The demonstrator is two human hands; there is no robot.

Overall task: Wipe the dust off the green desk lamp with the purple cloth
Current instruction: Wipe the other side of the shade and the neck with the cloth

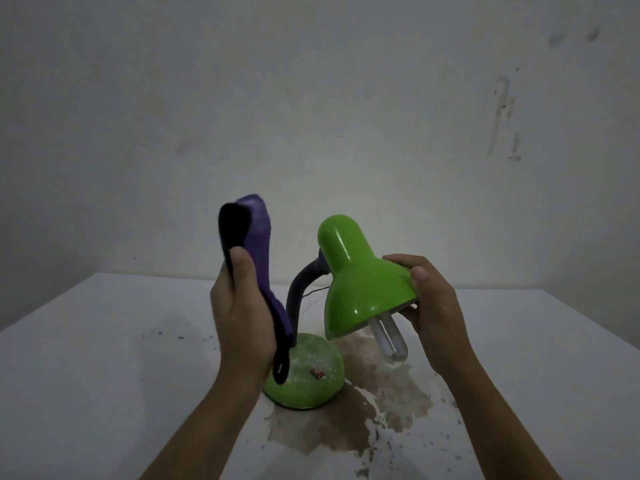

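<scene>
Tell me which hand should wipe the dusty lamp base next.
Left. The left hand already grips the cloth, which hangs just above the speckled base. The right hand is busy holding the shade by its rim, probably steadying the lamp.

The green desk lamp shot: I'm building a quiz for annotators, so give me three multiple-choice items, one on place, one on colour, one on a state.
1. Where does the right hand grip?
A. the rim of the lamp shade
B. the lamp base
C. the neck

2. What colour is the cloth in the left hand?
A. yellow
B. purple
C. white

3. How does the base look?
A. wiped and glossy
B. speckled with dust
C. wrapped in cloth

Key: 1 A, fingers curl round the shade's edge; 2 B, purple cloth with dark trim; 3 B, pale specks cover it.
</scene>
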